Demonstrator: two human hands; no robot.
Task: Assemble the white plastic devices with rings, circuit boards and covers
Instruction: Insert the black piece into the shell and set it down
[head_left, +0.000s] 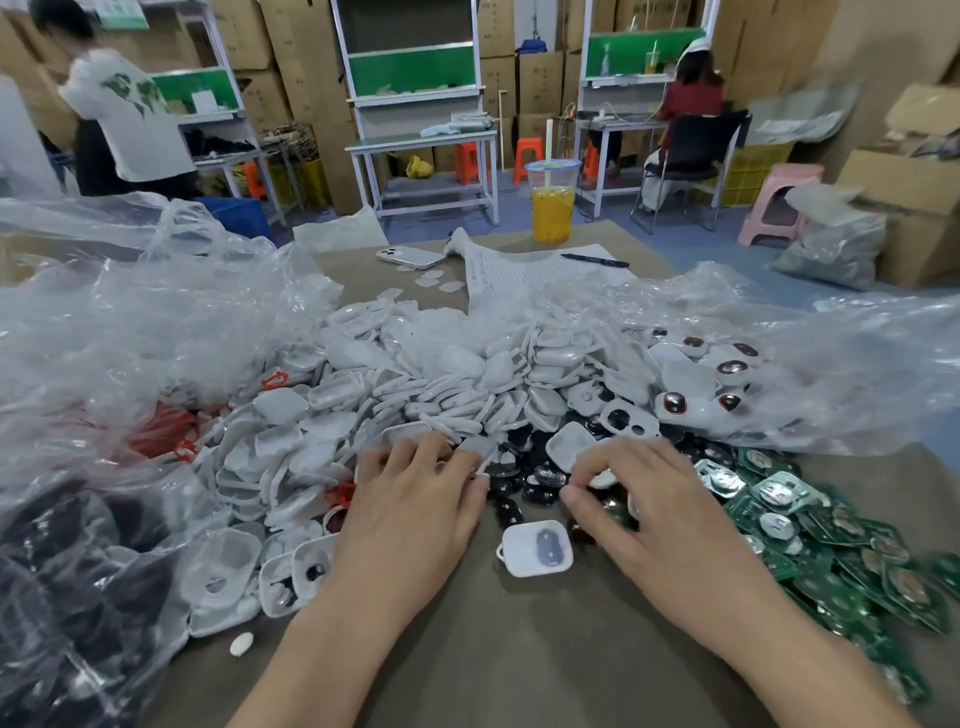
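Picking, right grip (644, 499): my curled fingers pinched a small pale part (605, 478) above the black pieces (519, 491).
Left grip (415, 499): bent onto the white shells (415, 384); whether it held one, I couldn't tell.
Open shell (537, 548): lay on the table (519, 649) between my grips.
Care: I judged one part should seat flat before any circuit boards (831, 545).
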